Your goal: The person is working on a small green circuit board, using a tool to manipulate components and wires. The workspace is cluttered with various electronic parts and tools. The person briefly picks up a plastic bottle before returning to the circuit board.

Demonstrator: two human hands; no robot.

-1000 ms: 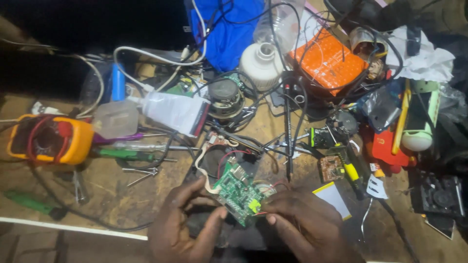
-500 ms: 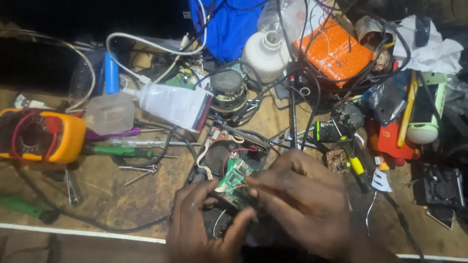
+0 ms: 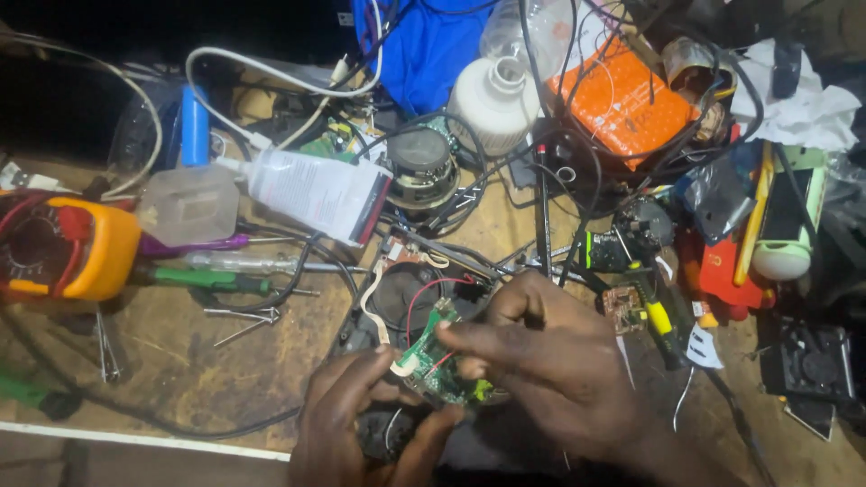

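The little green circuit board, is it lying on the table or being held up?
Held up. Both hands pinch the green circuit board: left hand from below, right hand from above, over the open black casing.

One head-worn camera looks steeply down from close above the cluttered workbench (image 3: pixel 180 361). Both hands enter from the bottom edge.

This looks like a small electronics repair workshop. A worn wooden bench (image 3: pixel 225 361) is crowded with an orange multimeter (image 3: pixel 77 248), screwdrivers (image 3: pixel 225 275), tweezers (image 3: pixel 239 320), a loose speaker (image 3: pixel 422 171), tangled wires (image 3: pixel 271 72) and bare circuit boards (image 3: pixel 437 365); the dim lighting leaves the room beyond unclear.
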